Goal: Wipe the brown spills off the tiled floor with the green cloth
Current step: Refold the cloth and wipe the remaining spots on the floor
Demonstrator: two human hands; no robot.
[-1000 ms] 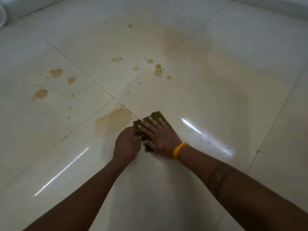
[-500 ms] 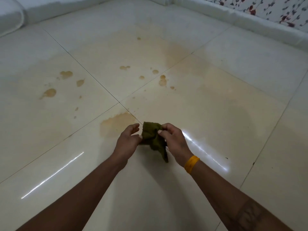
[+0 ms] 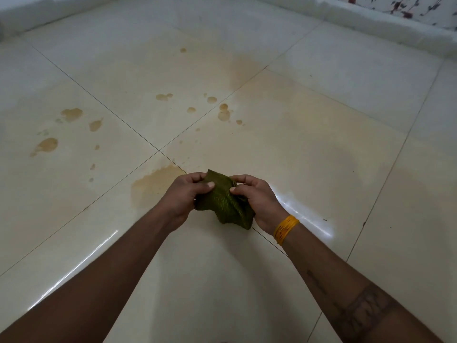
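Note:
The green cloth (image 3: 223, 201) is bunched up and lifted off the tiled floor (image 3: 309, 149). My left hand (image 3: 184, 194) pinches its left side and my right hand (image 3: 257, 198) pinches its right side; a yellow bangle sits on the right wrist. Just left of my hands lies a large brown spill (image 3: 154, 183). Smaller brown drops (image 3: 223, 112) dot the floor farther out in the middle. Several more brown blotches (image 3: 48, 144) lie at the far left.
A faint brown smear (image 3: 241, 68) stains the tiles beyond the drops. A low white wall edge (image 3: 371, 18) runs along the back right, another (image 3: 49, 11) along the back left. Bright light glare streaks the glossy floor beside my arms.
One second ago both hands pressed the cloth flat on the floor. They have since lifted it and now hold it bunched between them, the left hand now pinching it too.

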